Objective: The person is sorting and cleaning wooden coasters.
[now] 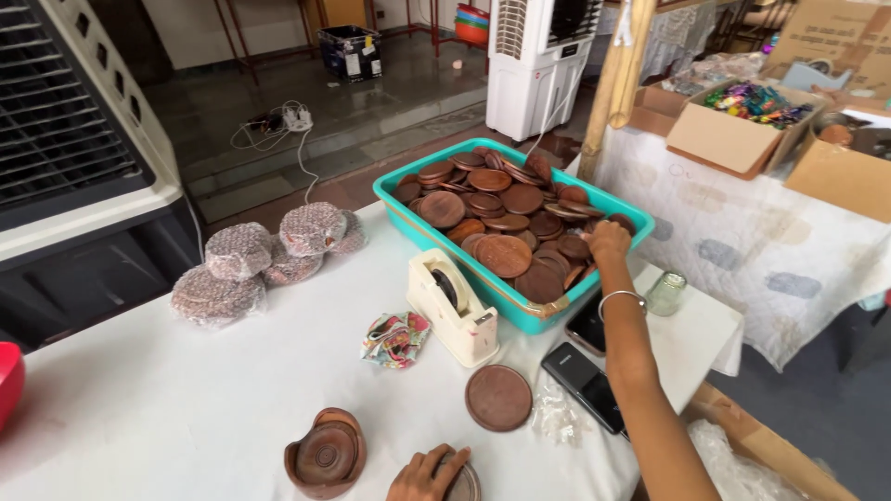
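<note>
White-clothed table [186, 408] on tiled floor [371, 102]; hands apart: right hand [608, 239] in teal tray [408, 218], left hand [429, 475] pressing disc [464, 484].

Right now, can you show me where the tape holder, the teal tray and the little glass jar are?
tape holder [452, 311], head view, on its cream side wall.
teal tray [520, 315], head view, on its near front wall.
little glass jar [665, 293], head view, on its clear body.

A cream tape dispenser [452, 308] sits at centre frame beside a patterned cloth pouch [395, 338]. Wrapped bundles [263, 257] lie at middle left. Two phones [588, 362] rest at lower right.
</note>
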